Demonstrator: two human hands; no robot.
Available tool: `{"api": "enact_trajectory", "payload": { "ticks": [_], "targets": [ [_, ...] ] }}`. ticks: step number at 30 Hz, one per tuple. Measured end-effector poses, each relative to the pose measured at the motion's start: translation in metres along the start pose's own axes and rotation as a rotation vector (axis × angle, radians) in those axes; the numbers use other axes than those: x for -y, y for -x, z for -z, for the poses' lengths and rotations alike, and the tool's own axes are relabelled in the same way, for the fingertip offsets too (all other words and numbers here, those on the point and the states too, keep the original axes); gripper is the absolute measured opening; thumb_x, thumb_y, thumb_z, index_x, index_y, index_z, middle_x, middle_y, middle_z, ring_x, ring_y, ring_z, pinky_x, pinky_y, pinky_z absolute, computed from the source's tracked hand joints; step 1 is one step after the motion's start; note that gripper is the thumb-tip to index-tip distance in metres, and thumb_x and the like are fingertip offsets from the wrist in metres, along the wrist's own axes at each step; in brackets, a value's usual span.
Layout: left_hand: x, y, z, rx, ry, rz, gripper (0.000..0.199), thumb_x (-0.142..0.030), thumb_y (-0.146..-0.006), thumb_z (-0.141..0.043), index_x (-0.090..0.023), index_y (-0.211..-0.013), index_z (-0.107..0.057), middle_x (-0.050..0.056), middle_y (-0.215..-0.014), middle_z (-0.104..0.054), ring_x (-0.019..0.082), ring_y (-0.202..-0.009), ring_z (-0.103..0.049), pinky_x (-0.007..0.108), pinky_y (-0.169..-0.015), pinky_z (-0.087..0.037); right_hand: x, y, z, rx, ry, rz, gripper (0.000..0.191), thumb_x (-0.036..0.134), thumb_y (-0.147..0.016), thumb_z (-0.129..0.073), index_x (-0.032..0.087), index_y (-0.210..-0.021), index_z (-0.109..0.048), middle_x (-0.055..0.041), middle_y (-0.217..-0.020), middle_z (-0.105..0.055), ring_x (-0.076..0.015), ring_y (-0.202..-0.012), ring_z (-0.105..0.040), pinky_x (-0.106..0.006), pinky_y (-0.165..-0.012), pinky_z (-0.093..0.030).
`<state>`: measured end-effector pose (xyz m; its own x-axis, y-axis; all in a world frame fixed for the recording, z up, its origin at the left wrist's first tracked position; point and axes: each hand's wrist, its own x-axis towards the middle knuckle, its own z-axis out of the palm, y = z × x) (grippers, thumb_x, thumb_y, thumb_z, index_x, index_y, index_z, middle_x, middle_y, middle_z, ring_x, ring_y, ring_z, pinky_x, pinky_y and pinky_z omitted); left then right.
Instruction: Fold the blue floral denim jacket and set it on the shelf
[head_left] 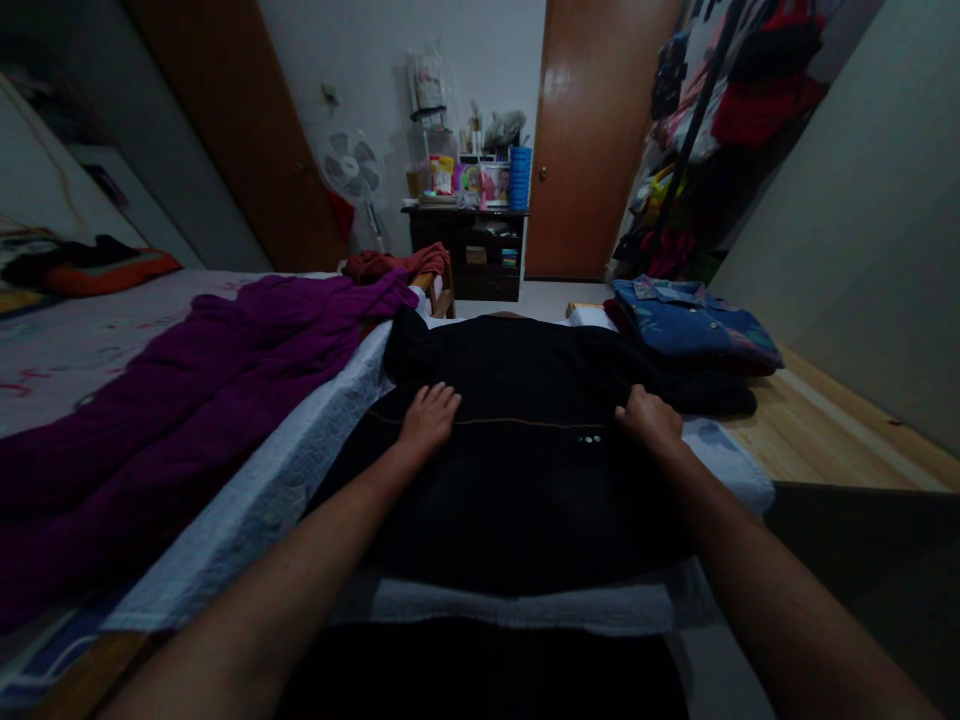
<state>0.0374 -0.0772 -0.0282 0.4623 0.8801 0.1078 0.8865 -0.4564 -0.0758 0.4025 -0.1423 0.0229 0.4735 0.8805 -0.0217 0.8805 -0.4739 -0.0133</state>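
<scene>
A black long-sleeved top (517,500) lies spread over a board or table covered with a pale cloth (525,608). A thin tan line crosses it, with small whitish marks near its right end. My left hand (431,415) rests on the left part of the top, palm down with fingers stretched out. Over at the right side, my right hand (651,415) has its fingers curled closed on the fabric. One sleeve is bunched at the far left, and the other reaches out to the right beneath a folded blue denim garment (697,325).
A purple garment (187,370) is draped over the bed on the left. Reddish cloth (397,262) hangs over a wooden piece beyond it. At the back stand a white fan (352,165) and a dark cabinet (465,250). A wooden surface (847,420) runs along the right.
</scene>
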Motion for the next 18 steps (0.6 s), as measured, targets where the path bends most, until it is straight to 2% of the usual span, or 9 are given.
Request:
{"api": "enact_trajectory", "payload": {
  "ticks": [1,3,5,7,10,15,18],
  "targets": [
    [-0.018,-0.003,-0.003,0.01,0.055,-0.082,0.047,-0.023,-0.097,-0.03,-0.024,-0.142,-0.045,0.005,-0.153,-0.038,0.021,-0.145,-0.024,0.042,-0.118,-0.016,0.001,0.0,-0.001,0.005,-0.002,-0.007,0.045,0.041,-0.09,-0.053,0.009,-0.121,-0.053,-0.0237,-0.112,-0.065,-0.0332,-0.104,-0.065,-0.041,-0.084,-0.05],
    [-0.053,-0.007,-0.01,0.025,0.165,-0.152,0.05,-0.038,-0.099,-0.028,-0.024,-0.145,-0.041,0.004,-0.157,-0.032,0.021,-0.147,-0.019,0.042,-0.118,-0.017,0.001,-0.001,-0.001,0.021,0.0,-0.011,0.05,0.047,-0.088,-0.057,0.009,-0.12,-0.053,-0.0234,-0.113,-0.065,-0.0332,-0.105,-0.065,-0.041,-0.083,-0.05],
    [-0.081,-0.008,-0.019,0.096,0.24,-0.158,0.055,-0.049,-0.098,-0.028,-0.025,-0.147,-0.037,0.003,-0.159,-0.029,0.024,-0.147,-0.017,0.047,-0.118,-0.019,0.0,-0.001,-0.001,0.032,0.009,0.002,0.044,0.044,-0.088,-0.057,0.011,-0.117,-0.056,-0.0217,-0.113,-0.066,-0.0323,-0.105,-0.065,-0.039,-0.081,-0.05],
    [-0.097,-0.007,-0.027,0.142,0.275,-0.106,0.061,-0.057,-0.096,-0.029,-0.03,-0.149,-0.033,0.002,-0.16,-0.026,0.029,-0.148,-0.015,0.057,-0.116,-0.016,-0.001,-0.002,0.001,0.022,0.022,0.026,0.035,0.039,-0.089,-0.057,0.014,-0.113,-0.059,-0.0197,-0.113,-0.067,-0.0314,-0.104,-0.066,-0.037,-0.08,-0.051],
    [-0.101,-0.005,-0.033,0.173,0.288,-0.056,0.065,-0.065,-0.092,-0.03,-0.037,-0.15,-0.029,0.0,-0.161,-0.021,0.036,-0.147,-0.01,0.069,-0.112,-0.01,-0.002,-0.003,0.006,-0.008,0.052,0.045,0.03,0.034,-0.089,-0.055,0.014,-0.112,-0.06,-0.0188,-0.11,-0.068,-0.0304,-0.101,-0.066,-0.036,-0.078,-0.05],
    [-0.097,-0.004,-0.031,0.199,0.282,-0.057,0.072,-0.074,-0.086,-0.032,-0.041,-0.15,-0.027,-0.001,-0.162,-0.017,0.042,-0.146,-0.006,0.072,-0.11,-0.007,-0.002,0.0,0.011,-0.027,0.092,0.06,0.027,0.024,-0.092,-0.047,0.011,-0.113,-0.059,-0.0199,-0.105,-0.068,-0.0297,-0.096,-0.067,-0.037,-0.076,-0.049],
    [-0.098,-0.004,-0.032,0.193,0.266,-0.06,0.074,-0.076,-0.085,-0.03,-0.041,-0.15,-0.025,-0.001,-0.162,-0.016,0.043,-0.146,-0.006,0.072,-0.109,-0.007,0.007,0.008,0.009,-0.188,0.111,0.072,0.03,0.015,-0.094,-0.036,0.009,-0.112,-0.058,-0.0226,-0.111,-0.064,-0.0314,-0.103,-0.061,-0.041,-0.081,-0.047]
  ]
}}
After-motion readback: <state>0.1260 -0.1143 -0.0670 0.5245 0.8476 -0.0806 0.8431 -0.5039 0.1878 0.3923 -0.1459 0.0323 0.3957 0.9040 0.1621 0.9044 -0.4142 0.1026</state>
